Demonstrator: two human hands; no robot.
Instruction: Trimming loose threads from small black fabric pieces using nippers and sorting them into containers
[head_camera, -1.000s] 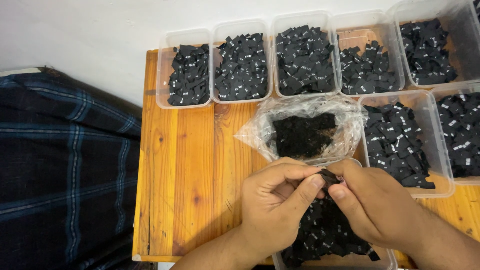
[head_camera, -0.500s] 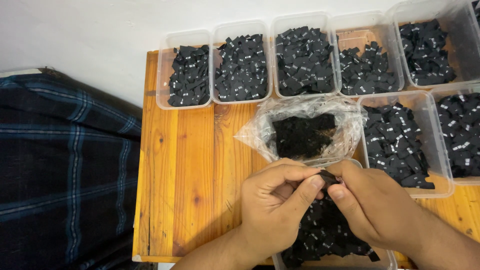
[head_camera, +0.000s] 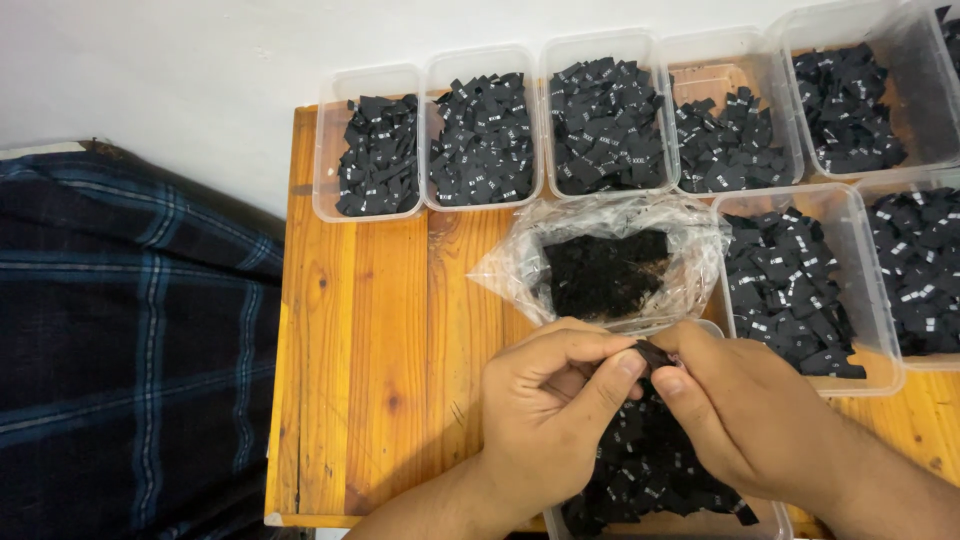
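**Hands pinch a small black label over a tub**

Nothing much has moved since the earlier frames: both hands keep the same pinch on the same small piece, and the tubs sit where they were.

At far left a dark blue plaid cloth (head_camera: 120, 330) fills the frame edge; what it covers cannot be told. Beside it runs the wooden table (head_camera: 380, 330), its near corner cut off at the bottom.

Along the far edge stands a row of clear plastic tubs (head_camera: 368, 140) holding small black fabric labels (head_camera: 485, 135); their white markings are too small to read. The rightmost tubs run out of frame.

Near the middle lies a crumpled clear plastic bag (head_camera: 610, 255), open, with a dark heap inside whose pieces cannot be made out singly.

The left hand (head_camera: 550, 400) is closed narrow, thumb and forefinger pinching one small black label (head_camera: 652, 353). Most of that label is hidden by the fingertips. The right hand (head_camera: 745, 410) meets it from the other side, also pinched shut on the same piece; its forearm leaves the frame at lower right.

Under both hands sits another tub (head_camera: 760, 515), largely hidden by them and cut off below, with more black labels showing between the wrists.

To the right, two more tubs (head_camera: 880, 375) of labels sit near the right hand.
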